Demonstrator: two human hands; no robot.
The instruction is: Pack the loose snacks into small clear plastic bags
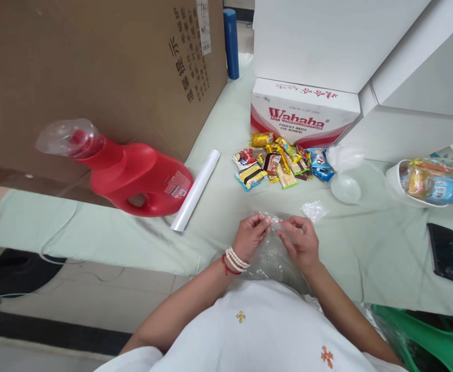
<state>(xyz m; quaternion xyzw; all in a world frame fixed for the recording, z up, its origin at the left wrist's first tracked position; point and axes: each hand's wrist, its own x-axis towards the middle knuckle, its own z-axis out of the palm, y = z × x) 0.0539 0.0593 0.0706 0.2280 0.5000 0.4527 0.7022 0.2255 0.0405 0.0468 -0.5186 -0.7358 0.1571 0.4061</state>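
Observation:
A thin, see-through plastic bag hangs between my hands and drapes toward my lap at the table edge. My left hand, with white beads and a red cord at the wrist, pinches the bag's upper edge between thumb and fingers. Close by on the right, my right hand has its fingertips on the same crumpled edge. Beyond both hands lies a pile of wrapped snacks. A small folded piece of clear plastic rests just past my right hand.
A red jug lies beside a white roll at left, near a big cardboard box. A Wahaha carton stands behind the snacks. Rightward are a clear bowl, a white snack tub and a phone.

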